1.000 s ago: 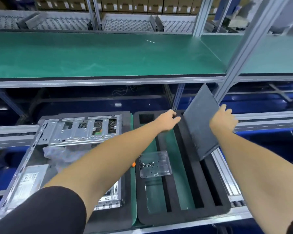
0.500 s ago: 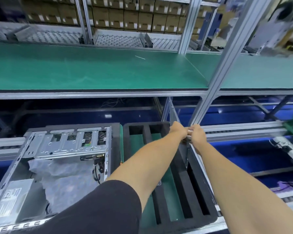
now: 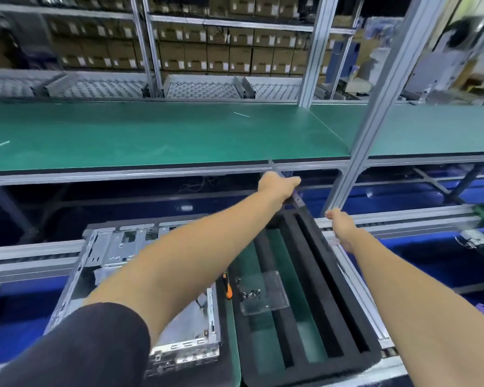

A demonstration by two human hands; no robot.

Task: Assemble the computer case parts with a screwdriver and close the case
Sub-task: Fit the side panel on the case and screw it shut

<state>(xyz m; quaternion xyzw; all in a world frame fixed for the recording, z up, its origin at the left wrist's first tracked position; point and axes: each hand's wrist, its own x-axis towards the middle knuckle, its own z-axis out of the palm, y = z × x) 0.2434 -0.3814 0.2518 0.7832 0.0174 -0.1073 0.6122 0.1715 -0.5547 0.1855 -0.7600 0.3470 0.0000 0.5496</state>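
Note:
The open metal computer case lies at the lower left, partly hidden by my left arm. My left hand is shut on the dark side panel, which shows edge-on as a thin strip rising from the far end of the black foam tray. My right hand hovers to the right of the panel, apart from it and holding nothing. An orange-handled screwdriver lies between case and tray. A clear plastic box of screws rests on the tray.
A green-topped shelf runs across just above the panel's top edge. A slanted aluminium post stands right of my hands. A roller rail borders the tray's right side. Shelves of cardboard boxes fill the background.
The panel turned from face-on to edge-on with both hands on it. Now my right hand has let go and dropped to the right, while my left hand holds the panel higher.

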